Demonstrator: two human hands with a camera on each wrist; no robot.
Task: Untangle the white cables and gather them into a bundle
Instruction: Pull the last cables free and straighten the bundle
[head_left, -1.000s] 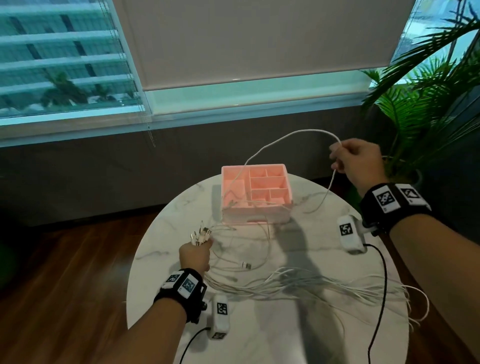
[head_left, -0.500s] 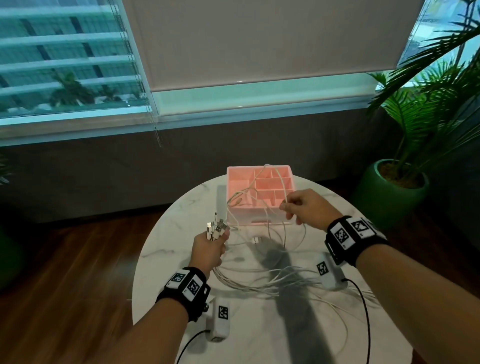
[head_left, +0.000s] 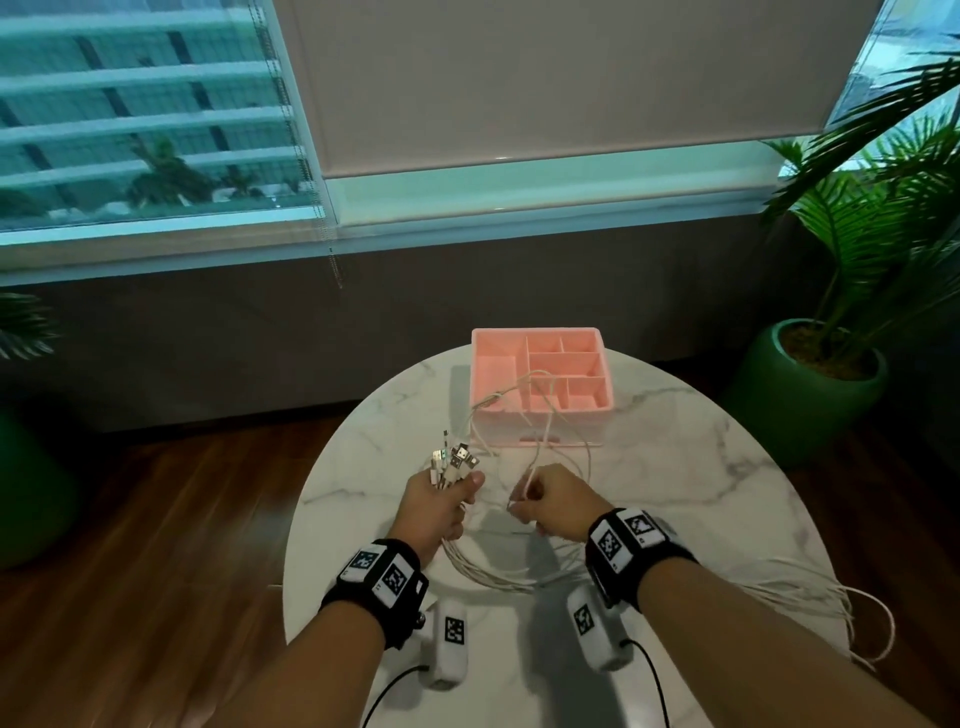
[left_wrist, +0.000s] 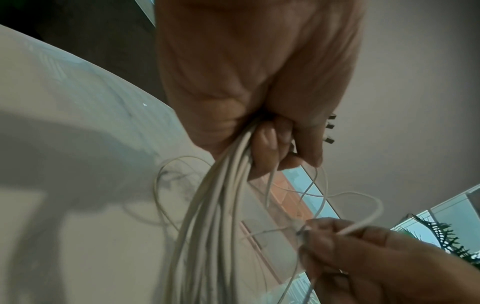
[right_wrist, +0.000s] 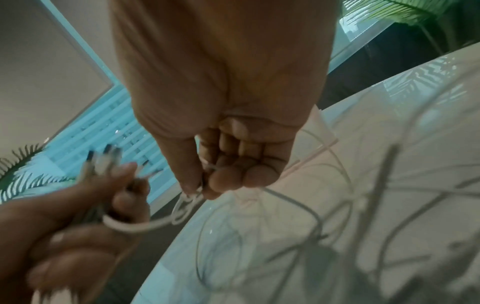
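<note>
Several white cables (head_left: 498, 574) trail across the round marble table (head_left: 675, 467). My left hand (head_left: 441, 501) grips a bunch of them just below their plug ends (head_left: 454, 460), which stick up above the fist; the strands (left_wrist: 215, 205) hang down from it. My right hand (head_left: 558, 501) pinches one cable (head_left: 540, 447) between thumb and fingertips (right_wrist: 207, 185), close beside the left hand. That cable loops up over the front of the pink organizer box (head_left: 540, 384) and back. More cable ends (head_left: 841, 608) spill toward the table's right edge.
The pink box with several compartments stands at the table's far side. A potted palm in a green pot (head_left: 810, 384) stands to the right on the wooden floor (head_left: 156, 545). A window wall (head_left: 467, 291) lies beyond the table.
My right hand came down from high at the right and in toward the left hand, drawing its cable along. The left hand kept its grip and rose slightly.
</note>
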